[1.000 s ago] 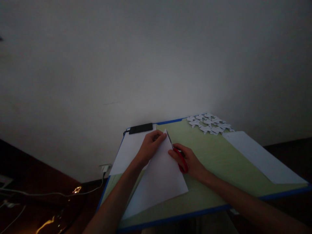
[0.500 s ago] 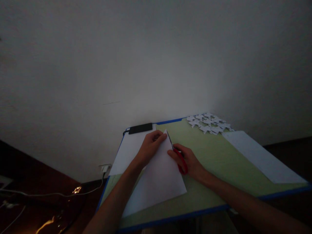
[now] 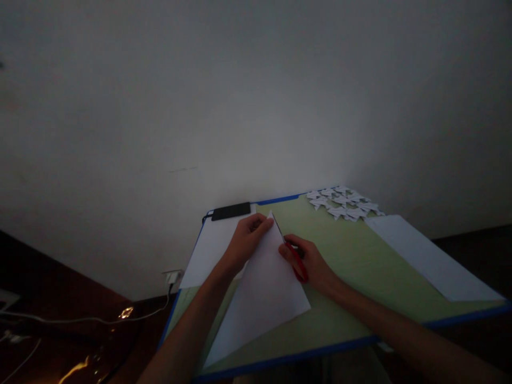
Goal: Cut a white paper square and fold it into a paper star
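A white sheet of paper point(image 3: 264, 293) lies folded into a triangle on the green table point(image 3: 352, 261). My left hand point(image 3: 244, 242) pinches its far tip, fingers closed on the paper. My right hand point(image 3: 310, 264) grips red-handled scissors point(image 3: 294, 258), whose dark blades run along the sheet's right edge toward the tip. Both forearms reach in from the bottom of the view.
A pile of several small folded paper shapes point(image 3: 344, 202) sits at the far right of the table. A black phone point(image 3: 231, 210) lies at the far left edge over another white sheet point(image 3: 210, 245). A further sheet point(image 3: 428, 256) lies at right. Cables point(image 3: 80, 320) run across the dark floor at left.
The paper's near corner has swung slightly right and toward me. Both hands stay almost where they were, the right one with the scissors shifting slightly along the edge.
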Demonstrator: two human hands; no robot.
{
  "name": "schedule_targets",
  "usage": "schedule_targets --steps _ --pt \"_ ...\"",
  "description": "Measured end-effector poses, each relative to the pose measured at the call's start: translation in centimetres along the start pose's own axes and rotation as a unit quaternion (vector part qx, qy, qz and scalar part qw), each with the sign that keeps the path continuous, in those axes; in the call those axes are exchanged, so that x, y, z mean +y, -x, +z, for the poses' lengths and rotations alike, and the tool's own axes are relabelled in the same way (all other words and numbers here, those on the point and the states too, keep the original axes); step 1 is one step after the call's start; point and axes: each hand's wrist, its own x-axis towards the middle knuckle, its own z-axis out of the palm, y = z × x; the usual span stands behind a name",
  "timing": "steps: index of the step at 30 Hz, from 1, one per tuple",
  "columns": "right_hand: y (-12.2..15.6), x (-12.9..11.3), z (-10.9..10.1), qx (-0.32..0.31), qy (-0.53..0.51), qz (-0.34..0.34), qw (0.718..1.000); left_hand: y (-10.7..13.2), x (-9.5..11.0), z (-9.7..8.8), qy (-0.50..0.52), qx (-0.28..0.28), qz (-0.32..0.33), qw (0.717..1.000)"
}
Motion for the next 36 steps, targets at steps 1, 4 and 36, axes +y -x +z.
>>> schedule_targets --steps 1,4,36 --pt "0.0 0.0 0.0 0.0 0.0 0.002 1.0 0.0 0.0 0.0 0.001 -0.001 -0.001 1.0" --pt "0.0 0.0 -0.1 -0.004 -0.002 0.008 1.0 0.0 -0.1 0.0 0.005 0.0 -0.001 1.0" --pt "-0.3 -1.2 -0.2 0.022 -0.028 0.015 0.999 -0.1 -0.4 0.0 0.013 0.019 0.008 1.0"
